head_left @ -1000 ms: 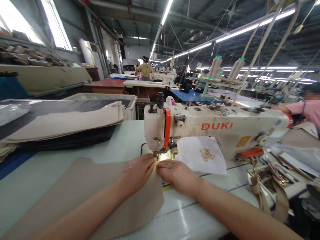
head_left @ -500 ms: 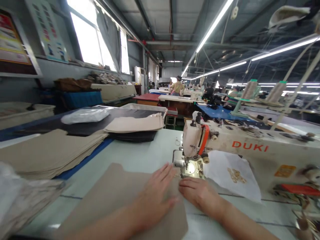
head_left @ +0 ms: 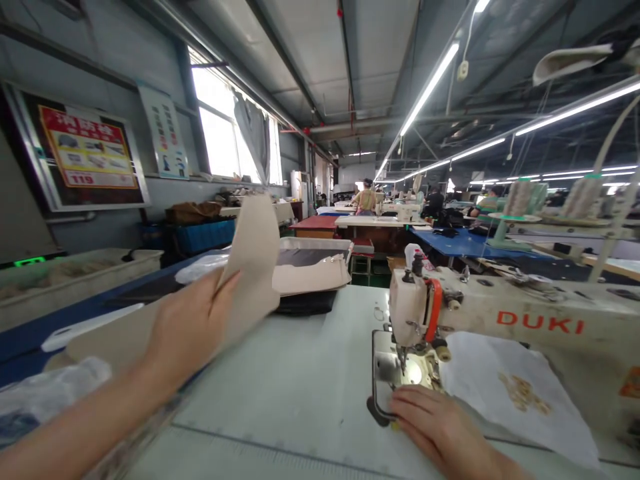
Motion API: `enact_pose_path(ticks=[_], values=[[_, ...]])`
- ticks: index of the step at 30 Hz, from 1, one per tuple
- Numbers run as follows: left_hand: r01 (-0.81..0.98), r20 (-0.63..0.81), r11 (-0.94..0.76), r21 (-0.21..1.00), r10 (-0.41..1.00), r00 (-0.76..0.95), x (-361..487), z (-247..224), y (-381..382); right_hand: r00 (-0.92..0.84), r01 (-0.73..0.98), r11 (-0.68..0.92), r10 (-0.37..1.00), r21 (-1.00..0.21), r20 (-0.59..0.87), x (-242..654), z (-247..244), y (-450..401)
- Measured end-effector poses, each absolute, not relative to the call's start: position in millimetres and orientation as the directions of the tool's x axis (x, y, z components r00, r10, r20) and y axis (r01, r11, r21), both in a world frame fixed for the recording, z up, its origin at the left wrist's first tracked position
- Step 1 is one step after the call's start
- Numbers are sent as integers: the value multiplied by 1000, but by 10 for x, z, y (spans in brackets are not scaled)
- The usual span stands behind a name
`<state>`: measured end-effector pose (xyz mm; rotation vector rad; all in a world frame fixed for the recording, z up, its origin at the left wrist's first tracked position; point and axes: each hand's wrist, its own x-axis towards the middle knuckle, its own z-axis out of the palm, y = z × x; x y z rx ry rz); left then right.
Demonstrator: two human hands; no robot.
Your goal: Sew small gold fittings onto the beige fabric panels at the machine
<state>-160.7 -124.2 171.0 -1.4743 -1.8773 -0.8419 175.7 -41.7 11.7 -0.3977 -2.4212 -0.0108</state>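
My left hand (head_left: 193,327) is raised at the left, fingers wrapped round a beige fabric piece (head_left: 253,260) that stands up bent above the table. Behind that hand lies more beige fabric (head_left: 115,333). My right hand (head_left: 433,420) rests at the front edge of the needle plate of a white sewing machine (head_left: 540,320), below the lit needle area. Its fingers lie close together, and their tips and underside are partly hidden. A small dark tool with a yellow spot (head_left: 381,412) shows beside its fingertips.
White cloth with small tan pieces (head_left: 523,393) lies right of the needle. Another beige stack (head_left: 313,277) sits on black material beyond the table. Clear plastic (head_left: 55,393) is at the left edge. A person (head_left: 366,199) stands far back.
The beige piece has left the tabletop, lifted to the left in my left hand. My right hand stays near the needle plate. The view has turned left and tilted up.
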Motion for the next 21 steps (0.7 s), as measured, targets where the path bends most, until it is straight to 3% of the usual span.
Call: enact_pose_path(ticks=[4, 10, 14, 21], values=[[997, 755, 67, -47, 656, -9, -1686, 1935, -451, -722, 298, 950, 285, -89, 630, 1742, 53, -338], [976, 508, 209, 59, 836, -209, -1812, 1015, 519, -708, 311, 950, 209, 32, 674, 1684, -206, -113], [949, 396, 306, 81, 864, -312, -1863, 547, 666, -693, 322, 944, 184, 70, 697, 1653, -258, -68], [957, 362, 290, 32, 889, -281, -1755, 695, 475, -694, 310, 949, 189, 51, 694, 1643, -231, -86]])
